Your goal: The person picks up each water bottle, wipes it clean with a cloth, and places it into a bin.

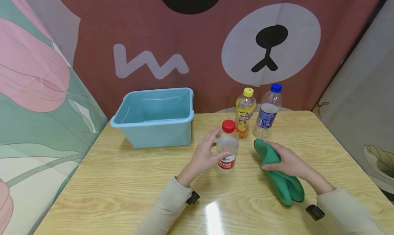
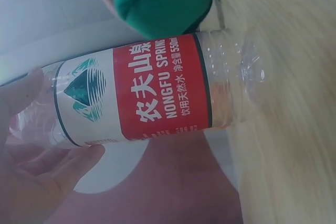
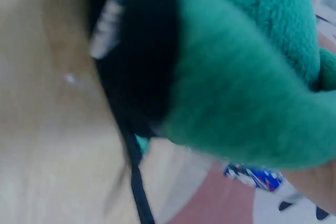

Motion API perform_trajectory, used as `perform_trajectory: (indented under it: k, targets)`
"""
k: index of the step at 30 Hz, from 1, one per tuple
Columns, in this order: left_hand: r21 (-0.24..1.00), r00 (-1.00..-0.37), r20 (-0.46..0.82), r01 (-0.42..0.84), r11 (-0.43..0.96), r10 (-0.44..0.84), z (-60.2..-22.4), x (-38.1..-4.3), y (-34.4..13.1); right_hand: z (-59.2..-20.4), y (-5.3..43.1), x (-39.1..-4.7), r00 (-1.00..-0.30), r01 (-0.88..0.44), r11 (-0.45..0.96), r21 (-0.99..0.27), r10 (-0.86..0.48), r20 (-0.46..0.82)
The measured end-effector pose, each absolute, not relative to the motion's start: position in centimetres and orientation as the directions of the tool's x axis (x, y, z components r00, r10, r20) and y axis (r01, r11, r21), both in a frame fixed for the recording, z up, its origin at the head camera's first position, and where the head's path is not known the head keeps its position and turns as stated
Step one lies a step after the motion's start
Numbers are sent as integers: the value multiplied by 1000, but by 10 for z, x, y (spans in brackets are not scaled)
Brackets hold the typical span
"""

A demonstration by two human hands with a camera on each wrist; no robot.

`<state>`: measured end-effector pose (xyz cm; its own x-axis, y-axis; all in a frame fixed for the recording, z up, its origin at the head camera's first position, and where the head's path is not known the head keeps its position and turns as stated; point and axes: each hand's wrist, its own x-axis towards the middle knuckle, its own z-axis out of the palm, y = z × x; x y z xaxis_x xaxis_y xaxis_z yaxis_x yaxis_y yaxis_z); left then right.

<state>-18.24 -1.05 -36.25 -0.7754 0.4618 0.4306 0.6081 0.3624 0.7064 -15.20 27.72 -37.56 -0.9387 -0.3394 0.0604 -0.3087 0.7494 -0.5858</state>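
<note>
My left hand (image 1: 204,155) grips a clear plastic water bottle (image 1: 227,145) around its upper body, thumb on the near side. The bottle has a red cap and stands upright over the table. Its red and white label (image 2: 163,85) reads Nongfu Spring in the left wrist view. To the right, my right hand (image 1: 286,161) holds a folded green cloth (image 1: 272,175) between thumb and fingers, with its lower end hanging toward the table's front. In the right wrist view the fuzzy cloth (image 3: 247,77) fills much of the picture and hides most of the hand.
An open light-blue plastic bin (image 1: 157,134) stands at the back left of the wooden table (image 1: 123,190). Behind the held bottle are a yellow-capped bottle (image 1: 244,115) with a yellow label and a blue-capped bottle (image 1: 267,112). A printed curtain (image 1: 203,40) hangs along the back edge.
</note>
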Motion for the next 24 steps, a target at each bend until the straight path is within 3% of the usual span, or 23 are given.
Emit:
perform_trajectory:
  k: [6,12,24]
  targets:
    - [726,-794,408,581,367,451,-356,-181,-25,-391,263,-155,-948,-274,745,-608,-316,40]
    - [703,-772,470,621,347,429,-358,-178,-44,-403,248,-153,-932,-298,754,-585,-362,9]
    - [616,-712,554,699,362,431,-355,-171,-90,-411,226,-143,-906,-342,881,-328,-402,-135]
